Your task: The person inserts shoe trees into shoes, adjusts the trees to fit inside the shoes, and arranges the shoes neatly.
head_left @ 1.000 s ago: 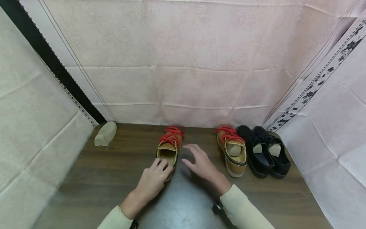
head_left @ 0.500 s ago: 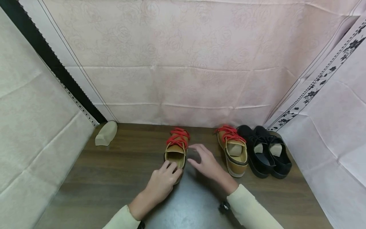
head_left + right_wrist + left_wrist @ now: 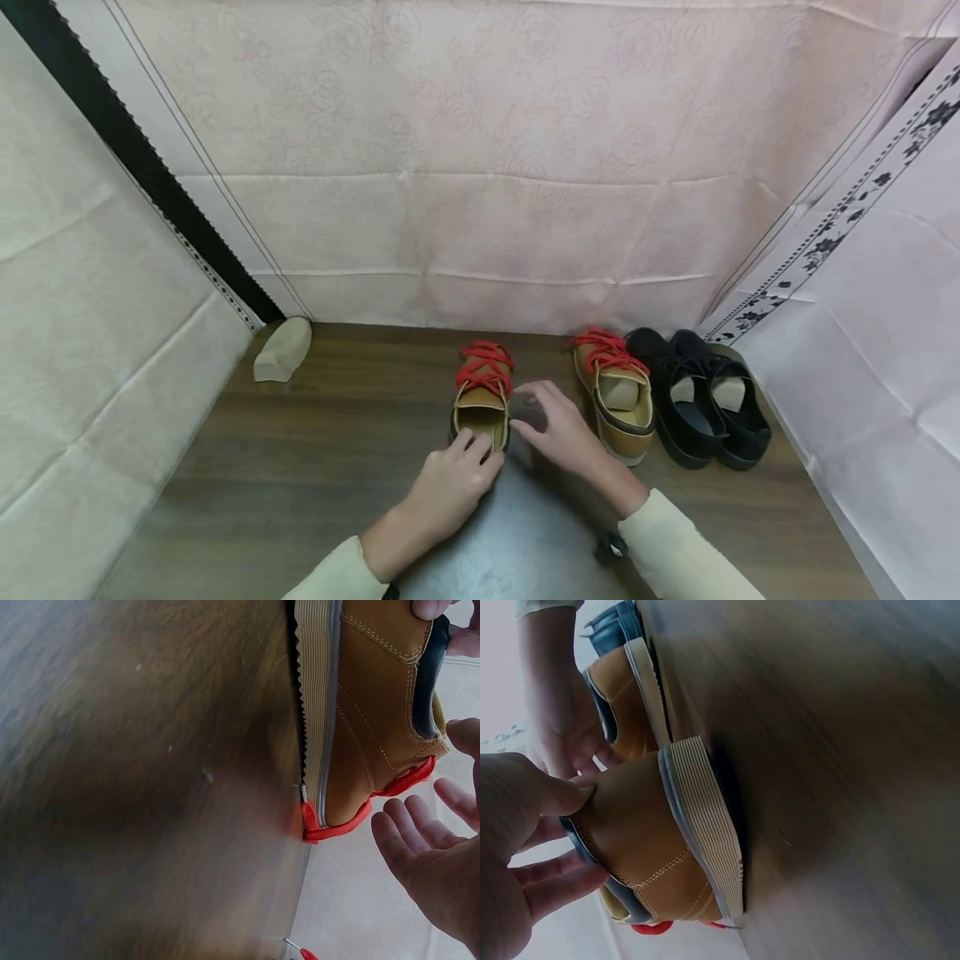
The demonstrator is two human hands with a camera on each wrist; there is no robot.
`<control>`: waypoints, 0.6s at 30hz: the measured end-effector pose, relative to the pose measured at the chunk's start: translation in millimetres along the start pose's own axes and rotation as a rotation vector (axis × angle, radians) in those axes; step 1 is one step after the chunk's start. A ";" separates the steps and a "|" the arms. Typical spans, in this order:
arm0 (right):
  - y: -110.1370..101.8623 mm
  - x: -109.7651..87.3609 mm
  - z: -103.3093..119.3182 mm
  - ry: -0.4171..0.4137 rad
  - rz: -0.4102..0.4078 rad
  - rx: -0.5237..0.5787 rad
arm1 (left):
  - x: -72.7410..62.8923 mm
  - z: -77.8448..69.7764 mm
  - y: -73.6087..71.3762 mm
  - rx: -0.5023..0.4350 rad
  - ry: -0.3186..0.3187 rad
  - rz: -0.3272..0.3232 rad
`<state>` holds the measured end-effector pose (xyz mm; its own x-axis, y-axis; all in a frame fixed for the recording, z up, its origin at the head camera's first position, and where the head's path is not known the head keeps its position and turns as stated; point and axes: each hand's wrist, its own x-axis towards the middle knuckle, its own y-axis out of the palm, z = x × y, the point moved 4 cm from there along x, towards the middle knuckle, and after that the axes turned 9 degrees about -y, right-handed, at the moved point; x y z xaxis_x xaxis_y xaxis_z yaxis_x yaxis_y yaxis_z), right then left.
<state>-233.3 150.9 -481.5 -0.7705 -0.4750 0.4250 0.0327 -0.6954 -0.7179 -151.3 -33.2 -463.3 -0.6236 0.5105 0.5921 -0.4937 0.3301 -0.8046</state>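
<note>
A tan shoe with red laces point(image 3: 483, 379) stands on the floor, toe toward the far wall. My left hand point(image 3: 455, 483) grips it by the heel; in the left wrist view the thumb point(image 3: 568, 796) presses the outside of the heel while fingers reach inside the collar. My right hand point(image 3: 562, 429) hovers along the shoe's right side, fingers relaxed and holding nothing. In the right wrist view that hand's fingers point(image 3: 409, 832) spread near the red laces. A matching tan shoe point(image 3: 617, 392) sits to the right with a pale insert in its opening.
Two black shoes point(image 3: 682, 417) with pale inserts stand side by side at the right, beside the matching tan shoe. A loose cream insert point(image 3: 283, 350) lies in the far left corner. Pale patterned sheets point(image 3: 487, 208) wall the wooden floor point(image 3: 247, 475) on three sides.
The left hand has slid the tan shoe rightward across the floor, toward its match. My right hand has shifted right along with it. The other shoes and the loose insert stay put.
</note>
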 end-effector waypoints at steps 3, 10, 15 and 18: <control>-3.4 -2.7 -2.1 0.015 0.006 0.002 | 2.2 -5.6 -0.3 0.010 0.007 0.016; -9.2 -5.5 -1.5 0.026 -0.005 0.009 | 6.9 -15.8 2.5 0.018 0.031 0.029; -11.1 -6.2 1.9 0.027 -0.023 0.017 | 9.4 -21.7 3.3 0.038 0.040 0.016; -11.7 -6.6 3.2 0.032 -0.042 0.015 | 10.2 -24.4 3.2 0.039 0.045 0.015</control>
<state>-226.6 160.5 -474.2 -0.7917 -0.4275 0.4365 0.0092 -0.7227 -0.6911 -144.4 -7.6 -461.0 -0.6038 0.5508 0.5761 -0.5082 0.2908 -0.8107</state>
